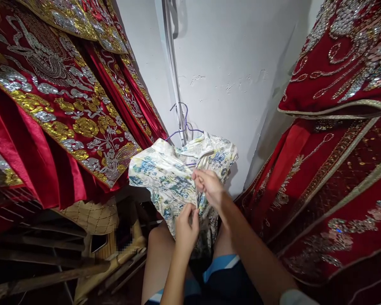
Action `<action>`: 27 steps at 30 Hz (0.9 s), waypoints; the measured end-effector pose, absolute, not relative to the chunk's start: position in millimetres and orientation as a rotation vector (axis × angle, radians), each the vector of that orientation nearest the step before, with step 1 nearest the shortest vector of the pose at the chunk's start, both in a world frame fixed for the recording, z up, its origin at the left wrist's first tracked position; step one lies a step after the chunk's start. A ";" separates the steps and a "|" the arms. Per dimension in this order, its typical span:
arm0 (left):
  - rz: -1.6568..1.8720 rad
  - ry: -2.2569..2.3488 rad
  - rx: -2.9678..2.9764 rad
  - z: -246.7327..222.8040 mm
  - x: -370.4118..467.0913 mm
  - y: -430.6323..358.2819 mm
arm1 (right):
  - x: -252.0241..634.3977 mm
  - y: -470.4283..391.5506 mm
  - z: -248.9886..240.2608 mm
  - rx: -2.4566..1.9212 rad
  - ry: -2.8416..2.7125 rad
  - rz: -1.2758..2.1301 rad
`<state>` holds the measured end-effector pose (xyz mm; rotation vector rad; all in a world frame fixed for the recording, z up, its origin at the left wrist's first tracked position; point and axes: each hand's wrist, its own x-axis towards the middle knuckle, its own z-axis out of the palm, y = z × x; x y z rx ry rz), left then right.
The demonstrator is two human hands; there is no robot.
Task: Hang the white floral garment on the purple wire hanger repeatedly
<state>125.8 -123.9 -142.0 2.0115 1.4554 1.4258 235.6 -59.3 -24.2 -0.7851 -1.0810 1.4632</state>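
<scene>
A white shirt with a blue, green and yellow floral print (168, 178) hangs on a purple wire hanger (188, 127) in front of me. The collar lies apart at the neck. My right hand (208, 184) pinches the front edge of the shirt just below the neck opening. Lower on the same edge, my left hand (187, 222) has its thumb and fingertips closed on the fabric. Any button between the fingers is too small to make out. Below the hands, the shirt's lower part hangs down between my knees.
Red garments with gold and silver sequins (82, 110) hang on the left. Another beaded red gown (333, 169) hangs on the right. Behind the shirt, a metal pole (171, 63) runs along the white wall (235, 51). Bamboo furniture (92, 275) stands at the lower left.
</scene>
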 end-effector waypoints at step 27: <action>2.137 1.373 2.333 41.8 83.4 -24.5 | 230.9 -19.5 -36.3 -0.880 -1.406 1.128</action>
